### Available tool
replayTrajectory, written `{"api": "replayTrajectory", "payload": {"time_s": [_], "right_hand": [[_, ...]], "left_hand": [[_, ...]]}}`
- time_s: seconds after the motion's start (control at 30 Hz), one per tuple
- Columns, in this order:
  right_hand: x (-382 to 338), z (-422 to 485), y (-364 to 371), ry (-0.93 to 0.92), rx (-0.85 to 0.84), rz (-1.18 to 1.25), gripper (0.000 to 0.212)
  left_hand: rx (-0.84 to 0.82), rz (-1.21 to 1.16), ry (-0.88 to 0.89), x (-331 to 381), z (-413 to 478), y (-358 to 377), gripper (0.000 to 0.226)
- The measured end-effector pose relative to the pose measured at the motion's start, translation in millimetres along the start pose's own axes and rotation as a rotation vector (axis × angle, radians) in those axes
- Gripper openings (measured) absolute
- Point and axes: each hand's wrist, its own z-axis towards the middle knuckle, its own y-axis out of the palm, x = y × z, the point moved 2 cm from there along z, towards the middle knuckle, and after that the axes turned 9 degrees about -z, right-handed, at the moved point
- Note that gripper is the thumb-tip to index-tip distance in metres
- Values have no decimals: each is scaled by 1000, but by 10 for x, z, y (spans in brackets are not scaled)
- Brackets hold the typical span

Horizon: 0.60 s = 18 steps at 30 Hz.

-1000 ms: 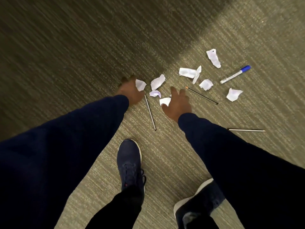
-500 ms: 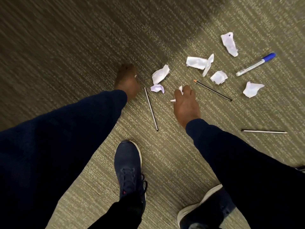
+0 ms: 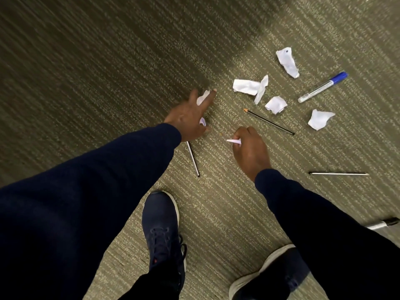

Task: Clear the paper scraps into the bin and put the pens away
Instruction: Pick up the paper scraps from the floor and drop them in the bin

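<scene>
On carpet (image 3: 108,83), left hand (image 3: 188,120) spread over scrap (image 3: 202,97), right hand (image 3: 249,152) fisted around paper (image 3: 233,141)

So everything's down on the carpet (image 3: 108,61). Left hand (image 3: 188,120) sits over a scrap (image 3: 202,97) with another small scrap (image 3: 202,121) tucked under it, and a thin pen (image 3: 193,159) pokes out toward the shoes from beneath it. Right hand (image 3: 249,152) is just to its right, a bit of paper (image 3: 233,141) sticking out of the fist. Farther out on the right are four more scraps (image 3: 246,86), with a capped pen (image 3: 323,87) at the right edge of them. One slim pen (image 3: 269,121) lies between the hands and that pile; another stick pen (image 3: 338,173) lies right of the right wrist. Left shoe (image 3: 161,226) nearest, below the hands.
</scene>
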Motion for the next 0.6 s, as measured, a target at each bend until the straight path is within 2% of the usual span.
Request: {"api": "replayTrajectory", "payload": {"time_s": [0.13,0.3,0.37,0.47,0.6], "right_hand": [[95,-19,38,42,0,39,6],[202,-65,-53,125,27,166,4],[219,-102,-152,210,44,285,4],[191,-194,-379,369,40,435,7],[27,-353,-827,455,-11,471,21]], "left_hand": [[-7,-46,-66,55,116,14,69],[69,-213,-135,64,119,-21,41],[154,-434,-197,112,40,-78,33],[194,-899,-328,287,-223,-231,20],[200,-1124,-485,580,-739,-490,12]]}}
